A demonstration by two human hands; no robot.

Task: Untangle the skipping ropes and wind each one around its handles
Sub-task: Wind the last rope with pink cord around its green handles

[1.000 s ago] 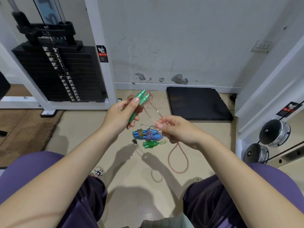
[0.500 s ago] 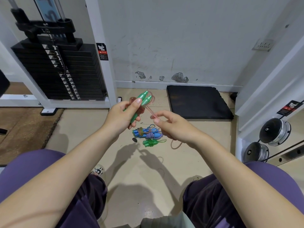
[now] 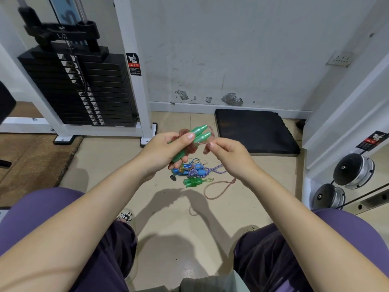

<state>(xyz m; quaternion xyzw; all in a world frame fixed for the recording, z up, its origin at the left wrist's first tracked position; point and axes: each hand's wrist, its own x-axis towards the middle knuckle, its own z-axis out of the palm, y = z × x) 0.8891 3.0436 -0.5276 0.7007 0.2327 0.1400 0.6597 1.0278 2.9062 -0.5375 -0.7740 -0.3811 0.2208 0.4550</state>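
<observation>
The room is bright, with soft, even light. The light seems to come from above and behind the person, because dark shadows of both arms fall on the shiny beige tile floor (image 3: 172,209), right under the hands and stretching back toward the legs. The shadows have soft edges. The floor has a pale shine near the bottom of the picture. The round silver metal weight plates (image 3: 353,171), far right of the shadows, show small bright spots. The picture is mostly sharp, but a little grainy. The wide lens bends things: the white metal frame post (image 3: 130,66), up and left of the shadows, leans, and the arms look huge at the bottom corners.
</observation>
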